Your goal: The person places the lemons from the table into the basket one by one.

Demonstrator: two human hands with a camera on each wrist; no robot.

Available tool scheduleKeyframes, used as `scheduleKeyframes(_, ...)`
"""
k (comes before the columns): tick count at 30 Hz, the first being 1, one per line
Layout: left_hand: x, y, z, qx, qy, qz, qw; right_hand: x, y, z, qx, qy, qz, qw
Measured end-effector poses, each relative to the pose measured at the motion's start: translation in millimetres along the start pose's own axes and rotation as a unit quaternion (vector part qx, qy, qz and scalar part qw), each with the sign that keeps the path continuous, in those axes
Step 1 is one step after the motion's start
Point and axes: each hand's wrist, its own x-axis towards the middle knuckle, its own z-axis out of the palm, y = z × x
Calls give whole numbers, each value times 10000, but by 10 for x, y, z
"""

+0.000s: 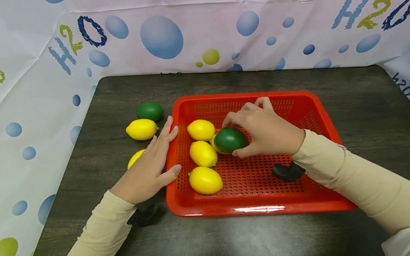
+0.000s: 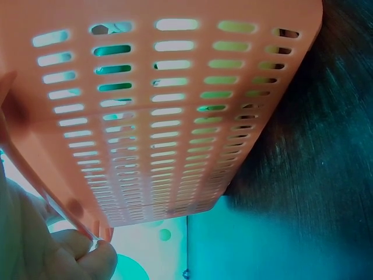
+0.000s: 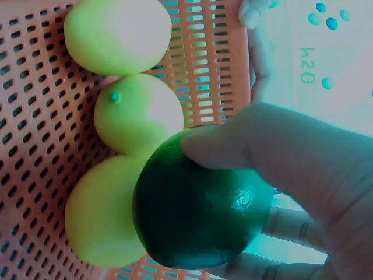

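Note:
A red plastic basket (image 1: pixel 249 182) stands on the table with several yellow lemons (image 1: pixel 206 180) at its left side. My right hand (image 1: pixel 268 131) is over the basket and grips a dark green lime (image 1: pixel 231 139) between thumb and fingers. Beneath the lime, another lemon (image 1: pixel 215 145) is mostly hidden. In the right wrist view the lime (image 3: pixel 201 204) overlaps a lemon (image 3: pixel 102 216); whether they touch cannot be told. My left hand (image 1: pixel 149 168) rests on the basket's left rim, its fingers fairly straight. From the left wrist, the basket's slotted side (image 2: pixel 169 122) shows.
Left of the basket, a green lime (image 1: pixel 150 111) and a lemon (image 1: pixel 142 129) lie on the dark wooden table (image 1: pixel 90 158). One more lemon (image 1: pixel 135 158) is partly covered by my left hand. A patterned white sheet (image 1: pixel 209 30) hangs behind the table.

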Motion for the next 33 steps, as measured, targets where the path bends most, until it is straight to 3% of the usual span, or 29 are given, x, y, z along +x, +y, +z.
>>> scheduleKeyframes(11, -3, 9, -5, -5, -22, -14, 10000, 4, -35, 55, -66, -208, -148, 9997)
scheduleKeyframes(19, 7, 4, -3, 20, -25, -37, 10000, 15, -54, 100, -84, -574, -341, 9977)
scheduleKeyframes(33, 2, 21, -18, 68, -45, -14, 10000, 8, -102, 169, -311, -619, -713, 9950)
